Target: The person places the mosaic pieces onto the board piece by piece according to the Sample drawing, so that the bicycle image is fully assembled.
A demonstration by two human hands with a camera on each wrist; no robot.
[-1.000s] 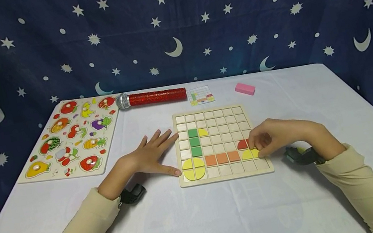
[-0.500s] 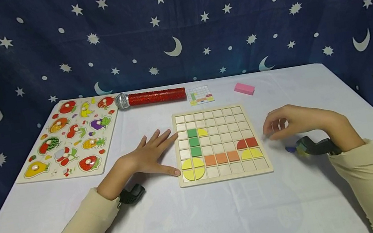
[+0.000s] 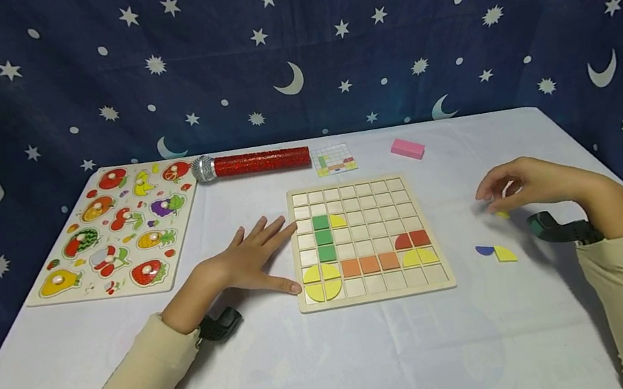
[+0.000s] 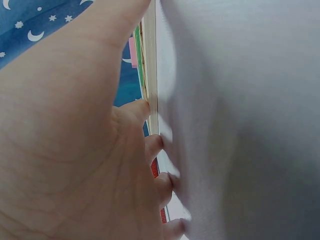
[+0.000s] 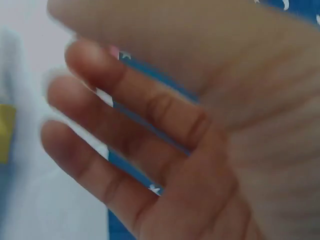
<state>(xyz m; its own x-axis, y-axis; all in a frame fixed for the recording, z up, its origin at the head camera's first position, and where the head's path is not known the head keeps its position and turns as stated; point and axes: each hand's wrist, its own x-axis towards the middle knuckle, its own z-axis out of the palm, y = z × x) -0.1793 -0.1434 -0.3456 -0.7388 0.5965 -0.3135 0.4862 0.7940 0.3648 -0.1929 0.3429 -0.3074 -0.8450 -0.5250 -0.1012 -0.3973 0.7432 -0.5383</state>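
Observation:
My left hand (image 3: pixel 248 261) lies spread flat on the cloth, fingertips right at the left rim of a wooden grid board (image 3: pixel 377 297). Set in the board are green squares (image 3: pixel 324 237), orange squares (image 3: pixel 370 264), red pieces (image 3: pixel 419 238) and yellow quarter circles (image 3: pixel 333 288). Right of the board, my right hand (image 3: pixel 529 184) hovers over the cloth with loosely bent fingers. Just under its fingertips shows part of a yellow piece (image 3: pixel 503 214). A blue piece (image 3: pixel 485 250) and a yellow quarter circle (image 3: pixel 506 253) lie nearer me. The right wrist view shows blurred fingers (image 5: pixel 95 160) holding nothing.
Behind the board lie a small pattern card (image 3: pixel 334 159), a pink block (image 3: pixel 408 149) and a red glittery microphone (image 3: pixel 262 161). A fruit peg puzzle (image 3: pixel 125 238) is at the back left. A dark starry curtain (image 3: pixel 236 48) hangs behind the table.
My right hand has left the red piece on the board and moved right over the cloth, uncovering the loose blue and yellow pieces. The left hand stays put.

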